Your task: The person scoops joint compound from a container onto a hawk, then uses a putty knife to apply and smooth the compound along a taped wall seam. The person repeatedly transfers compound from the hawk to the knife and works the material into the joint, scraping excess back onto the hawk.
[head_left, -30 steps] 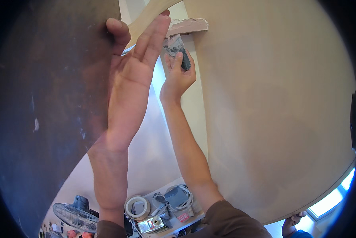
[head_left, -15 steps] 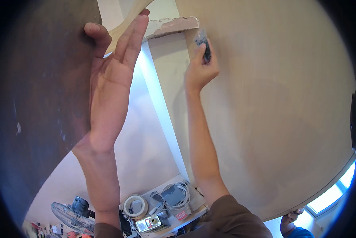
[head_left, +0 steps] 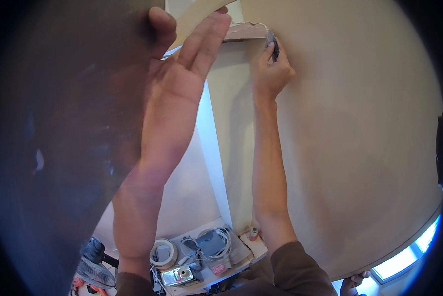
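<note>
My left hand (head_left: 179, 93) is raised with its fingers stretched out, lying along the edge of a large dark brown panel (head_left: 68, 118) that fills the left side. Its thumb rests over that panel, and its fingertips reach a pale wooden strip (head_left: 192, 24). My right hand (head_left: 275, 74) is closed on a small dark scraper with a greyish blade (head_left: 274, 45). The blade is at the right end of a rough, pinkish-white plastered ledge (head_left: 248, 32), beside the wide beige panel (head_left: 355, 123). The scraper's handle is mostly hidden by my fingers.
Below, a shelf (head_left: 251, 250) carries a tape roll (head_left: 163, 253), a silver camera (head_left: 177, 276), a coiled white cable (head_left: 221, 241) and a small bottle (head_left: 253, 234). A fan (head_left: 97, 269) stands lower left. Another person's hand (head_left: 356, 281) touches the beige panel's lower edge.
Both hands appear further right in the view as it shifts. The scraper has come against the ledge's right end. My left hand keeps its stretched pose.
</note>
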Available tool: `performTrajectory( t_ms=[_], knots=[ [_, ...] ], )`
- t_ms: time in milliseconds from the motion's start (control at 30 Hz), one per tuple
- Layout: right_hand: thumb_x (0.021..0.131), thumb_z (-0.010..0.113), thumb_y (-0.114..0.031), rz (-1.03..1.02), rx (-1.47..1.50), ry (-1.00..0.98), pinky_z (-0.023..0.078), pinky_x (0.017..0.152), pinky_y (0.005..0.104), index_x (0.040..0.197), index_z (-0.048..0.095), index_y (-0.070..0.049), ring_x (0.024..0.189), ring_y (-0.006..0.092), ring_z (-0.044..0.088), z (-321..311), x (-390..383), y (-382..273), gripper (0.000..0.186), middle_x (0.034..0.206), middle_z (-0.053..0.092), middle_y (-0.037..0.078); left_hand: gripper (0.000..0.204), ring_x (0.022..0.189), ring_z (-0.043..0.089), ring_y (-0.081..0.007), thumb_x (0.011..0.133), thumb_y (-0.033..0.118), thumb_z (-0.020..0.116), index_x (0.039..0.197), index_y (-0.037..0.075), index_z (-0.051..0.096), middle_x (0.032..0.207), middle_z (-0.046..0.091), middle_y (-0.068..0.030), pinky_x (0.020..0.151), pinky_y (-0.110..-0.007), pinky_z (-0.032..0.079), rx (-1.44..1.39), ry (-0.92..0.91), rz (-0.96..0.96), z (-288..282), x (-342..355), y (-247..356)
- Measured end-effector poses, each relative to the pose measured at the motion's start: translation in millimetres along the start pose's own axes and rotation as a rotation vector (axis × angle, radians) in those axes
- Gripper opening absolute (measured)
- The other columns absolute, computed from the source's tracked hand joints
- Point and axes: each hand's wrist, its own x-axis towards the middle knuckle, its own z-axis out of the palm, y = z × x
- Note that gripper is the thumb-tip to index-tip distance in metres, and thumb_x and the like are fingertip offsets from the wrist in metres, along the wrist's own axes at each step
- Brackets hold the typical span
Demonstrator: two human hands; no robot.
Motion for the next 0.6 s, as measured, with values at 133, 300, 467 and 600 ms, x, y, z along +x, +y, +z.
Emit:
performTrajectory(
  t_ms=[133,300,467,600],
  knots=[
    [0.092,0.062,-0.007,0.005,-0.145,-0.055,0.056,0.063,0.0395,0.113,0.069,0.003,0.074,0.0353,0.073,-0.4,4.0,-10.8,0.025,0.087,0.074,0.02,0.024,0.149,0.008,-0.0466,0.098,0.014,0.054,0.113,-0.005,0.051,0.14,0.027,-0.0278,0.128,-0.056,0.009,0.028,0.046,0.037,2.2,2.5,-5.8],
    [0.086,0.067,-0.013,0.126,-0.343,-0.16,0.055,0.065,0.0458,0.115,0.072,-0.007,0.072,0.0378,0.07,14.4,-2.4,-32.1,0.03,0.08,0.071,0.02,0.029,0.147,0.015,-0.0487,0.099,0.015,0.051,0.119,-0.005,0.054,0.128,0.043,-0.0223,0.128,-0.057,0.01,0.073,0.124,0.078,19.9,-0.2,-19.5],
    [0.084,0.067,-0.012,0.115,-0.343,-0.146,0.054,0.065,0.0491,0.119,0.07,-0.009,0.071,0.0386,0.069,21.1,-11.7,-44.9,0.035,0.079,0.071,0.019,0.032,0.146,0.019,-0.0501,0.099,0.016,0.051,0.122,-0.006,0.055,0.121,0.052,-0.0188,0.127,-0.057,0.011,0.151,0.164,0.086,27.6,-0.2,-15.8],
    [0.084,0.067,-0.01,0.081,-0.142,-0.127,0.053,0.059,0.0443,0.119,0.07,-0.007,0.064,0.0362,0.068,13.3,-22.6,-68.4,0.035,0.078,0.07,0.019,0.023,0.149,0.006,-0.0471,0.096,0.013,0.059,0.106,-0.007,0.052,0.143,0.024,-0.0332,0.128,-0.055,0.012,0.231,0.18,0.07,26.3,6.2,-7.1]
  ],
)
